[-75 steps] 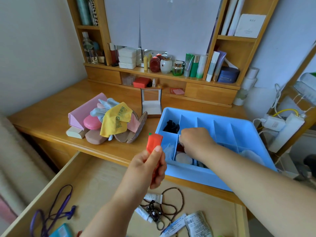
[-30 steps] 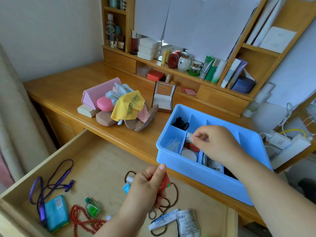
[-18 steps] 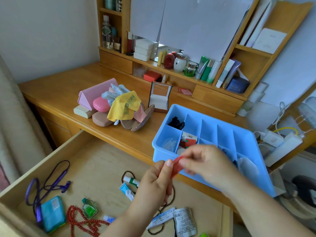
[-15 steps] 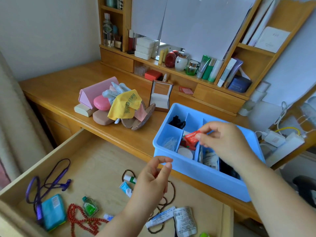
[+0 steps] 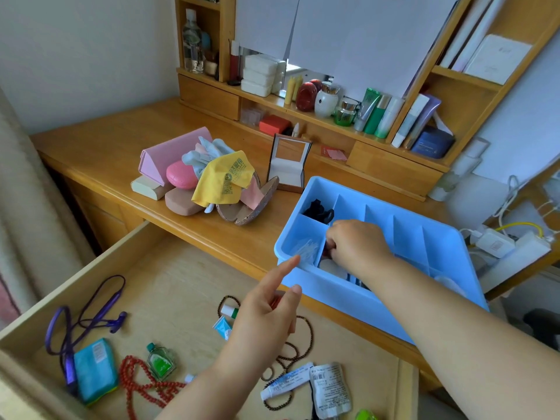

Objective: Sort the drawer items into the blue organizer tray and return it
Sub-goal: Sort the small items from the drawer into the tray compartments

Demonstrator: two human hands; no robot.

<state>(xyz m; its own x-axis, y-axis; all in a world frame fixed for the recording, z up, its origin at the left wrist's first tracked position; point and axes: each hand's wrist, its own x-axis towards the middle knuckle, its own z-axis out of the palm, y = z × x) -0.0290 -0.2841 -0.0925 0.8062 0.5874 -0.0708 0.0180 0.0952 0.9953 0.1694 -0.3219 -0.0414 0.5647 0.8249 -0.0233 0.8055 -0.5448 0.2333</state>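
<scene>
The wooden desk (image 5: 121, 140) is carrying every item. The blue organizer tray (image 5: 378, 310) is sitting on its front edge, above the open drawer (image 5: 181, 286). Just left of the tray, behind its left corner, an open hinged box (image 5: 288, 171) is standing upright. Further left of the tray, a heap is lying: a pink folded case (image 5: 169, 153), a pink oval case (image 5: 181, 174), a tan case (image 5: 181, 204), a cream block (image 5: 145, 187) and a yellow cloth (image 5: 227, 177) draped on top.

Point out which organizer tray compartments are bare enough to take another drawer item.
In the blue organizer tray, the long back compartments right of the black item look bare. The near-left cells are crowded: clear plastic, and the right hand reaching in.
</scene>
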